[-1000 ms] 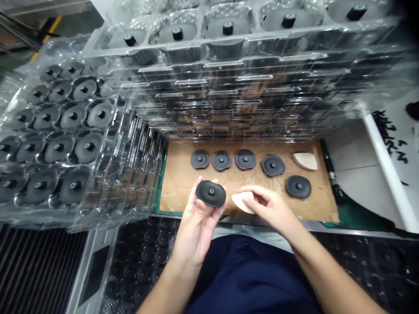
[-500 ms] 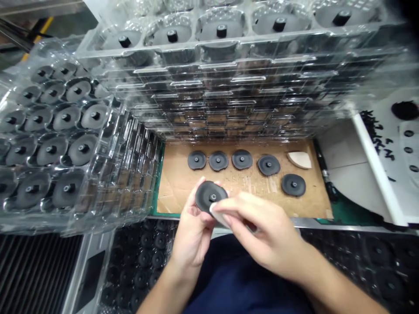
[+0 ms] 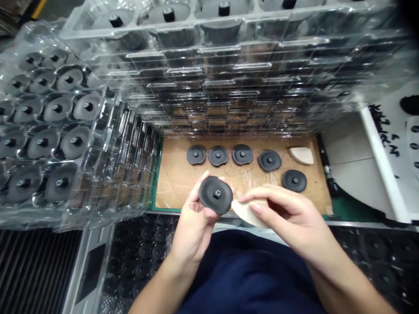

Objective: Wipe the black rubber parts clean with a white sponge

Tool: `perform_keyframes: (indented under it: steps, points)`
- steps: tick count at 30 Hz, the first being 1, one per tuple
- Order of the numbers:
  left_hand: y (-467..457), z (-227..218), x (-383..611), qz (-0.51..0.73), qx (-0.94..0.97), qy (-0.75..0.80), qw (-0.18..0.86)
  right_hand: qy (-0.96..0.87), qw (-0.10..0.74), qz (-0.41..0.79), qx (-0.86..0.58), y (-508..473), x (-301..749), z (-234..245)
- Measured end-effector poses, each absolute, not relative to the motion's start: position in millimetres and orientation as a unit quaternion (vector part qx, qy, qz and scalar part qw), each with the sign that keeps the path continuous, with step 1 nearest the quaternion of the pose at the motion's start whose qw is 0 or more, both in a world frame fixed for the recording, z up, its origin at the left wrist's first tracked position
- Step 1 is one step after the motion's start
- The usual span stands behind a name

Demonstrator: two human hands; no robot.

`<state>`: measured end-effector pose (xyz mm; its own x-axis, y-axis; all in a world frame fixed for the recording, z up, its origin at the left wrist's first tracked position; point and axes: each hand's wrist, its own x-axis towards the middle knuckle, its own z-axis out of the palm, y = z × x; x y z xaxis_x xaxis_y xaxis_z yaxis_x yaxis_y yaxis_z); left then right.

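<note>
A black disc is clasped by the left hand, with the rim held between thumb and fingers and the face with its central stud turned up. Being round, the disc shows no long axis. A cream pad is grasped under the fingers of the right hand, its tapered tip pointing toward the disc's lower right rim and its length running away to the right. The tip lies just beside the rim, but whether they touch cannot be told. The left hand is the nearer to the disc, the right hand to the pad.

Beyond the grip, a cardboard sheet carries five more discs in a loose row, with a second pad at the far right end. Stacked clear trays rise past the sheet, and another stack stands to the left of the grip, both filled with discs. Below the hands, further black discs are set out on either side of a dark blue garment.
</note>
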<state>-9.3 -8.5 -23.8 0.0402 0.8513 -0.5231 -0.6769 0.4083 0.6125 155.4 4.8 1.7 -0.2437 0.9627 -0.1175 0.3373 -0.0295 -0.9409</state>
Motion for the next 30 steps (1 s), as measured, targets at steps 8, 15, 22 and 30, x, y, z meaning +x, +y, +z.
perform_keyframes:
  steps: [8,15,22,30]
  points:
    - [-10,-27,-20,0.544,0.089,0.462,0.695,-0.64,0.129,0.682,-0.331,1,153,-9]
    - [-5,-21,-11,0.527,0.083,0.437,0.724,-0.528,0.256,0.594,-0.55,-13,166,-29]
    - [-17,-27,-9,0.482,0.085,0.452,0.746,-0.684,0.372,0.429,-0.458,21,128,20]
    - [-19,-28,-10,0.472,0.075,0.436,0.762,-0.714,0.36,0.386,-0.461,21,114,14]
